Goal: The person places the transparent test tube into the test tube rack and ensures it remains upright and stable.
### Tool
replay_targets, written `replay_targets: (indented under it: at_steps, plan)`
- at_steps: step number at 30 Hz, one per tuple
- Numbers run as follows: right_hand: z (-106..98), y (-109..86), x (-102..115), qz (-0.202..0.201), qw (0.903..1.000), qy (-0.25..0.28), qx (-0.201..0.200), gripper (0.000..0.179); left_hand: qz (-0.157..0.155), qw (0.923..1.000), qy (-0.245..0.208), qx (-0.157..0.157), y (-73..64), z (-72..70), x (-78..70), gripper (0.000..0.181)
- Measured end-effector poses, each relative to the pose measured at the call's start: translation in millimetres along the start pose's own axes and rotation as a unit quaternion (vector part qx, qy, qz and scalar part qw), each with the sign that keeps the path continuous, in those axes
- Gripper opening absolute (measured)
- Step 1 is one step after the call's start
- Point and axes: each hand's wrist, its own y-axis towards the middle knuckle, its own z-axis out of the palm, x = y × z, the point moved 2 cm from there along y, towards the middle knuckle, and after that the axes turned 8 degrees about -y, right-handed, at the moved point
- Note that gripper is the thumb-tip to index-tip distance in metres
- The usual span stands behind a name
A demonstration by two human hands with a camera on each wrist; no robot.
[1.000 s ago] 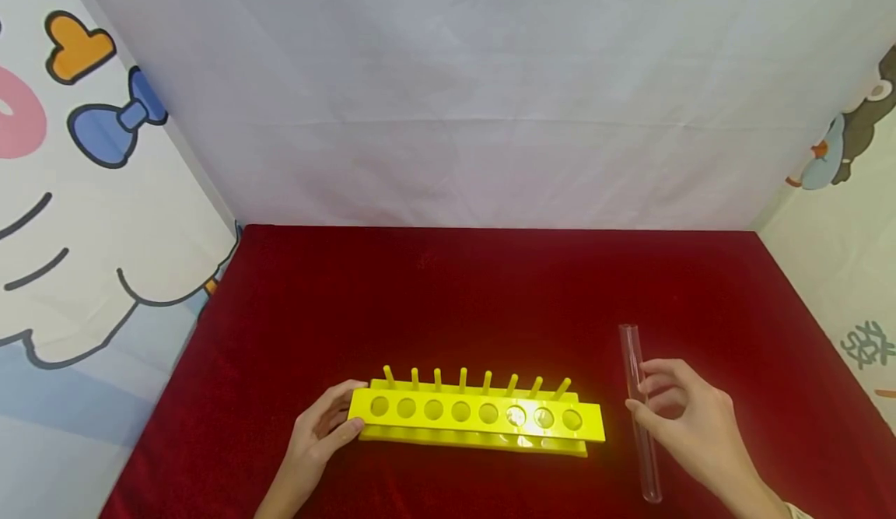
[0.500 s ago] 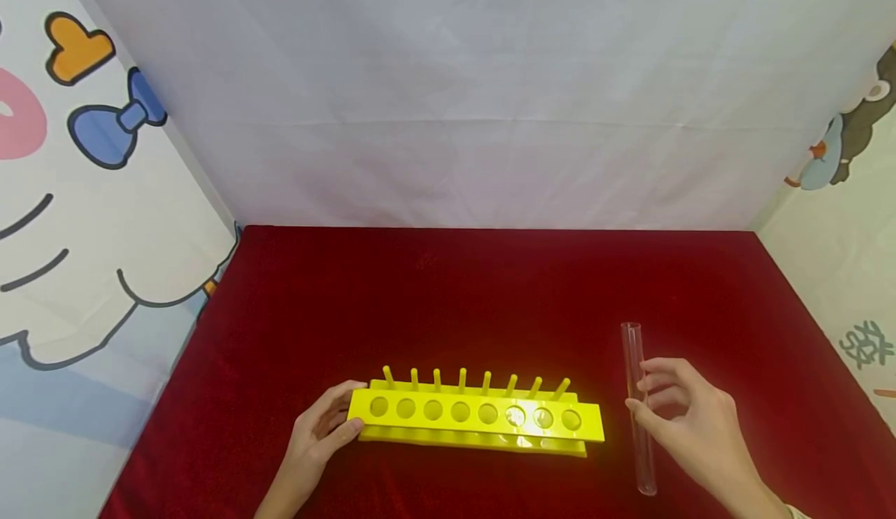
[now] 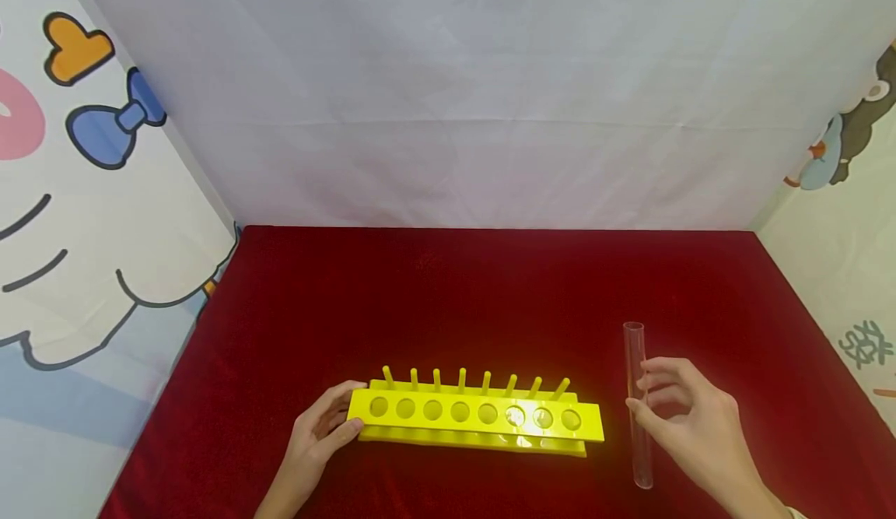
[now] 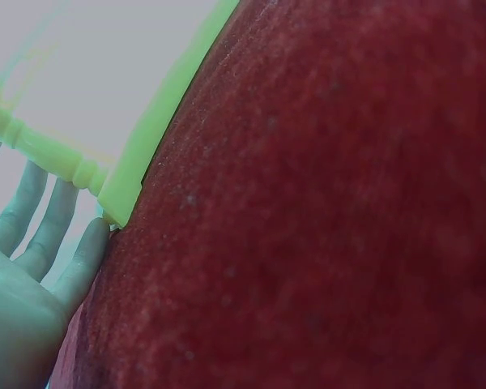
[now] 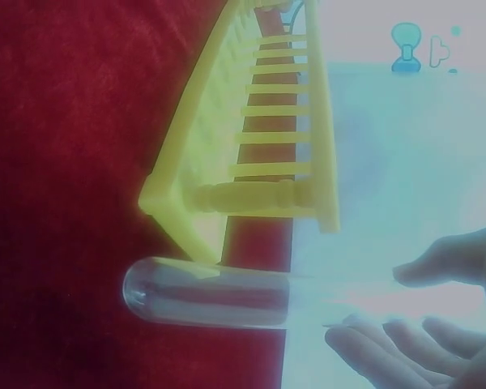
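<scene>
On the near part of the red-covered surface (image 3: 448, 293), the left hand (image 3: 315, 432), fingers bent, grips the left end of a yellow rack (image 3: 474, 413). Toward the surface's right edge, the right hand (image 3: 693, 418) pinches a clear test tube (image 3: 633, 348) between thumb and fingertips, roughly upright, rounded end down, just beside the rack's right end. Eight pegs (image 3: 462, 381) line the rack's farther side. Beyond the surface's far edge is a pale sheet (image 3: 448, 91).
</scene>
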Motion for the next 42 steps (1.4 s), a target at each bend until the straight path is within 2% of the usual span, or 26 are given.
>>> replay_targets:
  at_steps: [10,23,42]
  plan:
    - [-0.6,-0.9,2.6,-0.009,0.9998,0.014,-0.010,0.044,0.000,1.0000,-0.004,0.000,-0.3,-0.2,-0.3,0.037]
    - [-1.7,-2.5,5.1,0.002,0.9986,0.052,0.000,0.044,0.002,1.0000,-0.005,0.001,-0.3,0.0,-0.2,0.038]
    - [-5.0,-4.2,9.7,-0.006,0.9970,0.073,-0.025,0.045,0.000,1.0000,-0.004,0.000,0.0,0.4,-0.9,0.037]
